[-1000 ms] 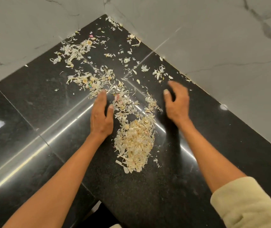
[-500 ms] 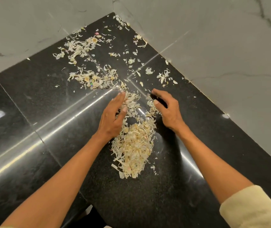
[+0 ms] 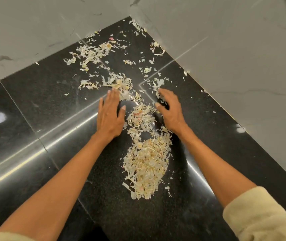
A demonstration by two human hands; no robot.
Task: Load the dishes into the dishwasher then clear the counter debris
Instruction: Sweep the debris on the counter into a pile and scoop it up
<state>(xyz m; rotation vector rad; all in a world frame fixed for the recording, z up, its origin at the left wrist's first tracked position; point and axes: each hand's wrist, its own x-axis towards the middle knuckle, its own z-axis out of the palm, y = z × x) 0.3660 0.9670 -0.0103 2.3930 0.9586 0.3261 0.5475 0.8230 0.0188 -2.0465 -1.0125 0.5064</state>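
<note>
Fingers: left hand (image 3: 109, 115) fingers (image 3: 111, 97) straight and together, released, flat on the counter, tips touching peel scraps at 12 o'clock of the hand; thumb spread toward 2 o'clock. Right hand (image 3: 170, 112) fingers loosely bent over scraps, tips blurred; nothing visibly gripped.
Walls: pale marble-look panels (image 3: 234, 58) meet in a corner at 12 o'clock of the view.
Counter: black speckled polished stone (image 3: 52, 105), seams visible, bright light reflections at 9 o'clock.
Arms: both forearms bare, entering from 7 and 5 o'clock; right arm carries a cream sleeve (image 3: 260, 218) pushed up at 5 o'clock.
Main debris pile: pale, papery peel shavings (image 3: 147, 164) heaped at 6 o'clock of the hands, between the forearms, resting on the counter.
Debris trail: thinner band of scraps (image 3: 141, 117) runs from the pile toward 12 o'clock, between the two hands.
Scattered debris: loose clumps (image 3: 90, 56) at 11 o'clock of the left hand, well apart from the pile.
Corner flecks: small bits (image 3: 138, 27) lie just beside the wall joint at 12 o'clock.
</note>
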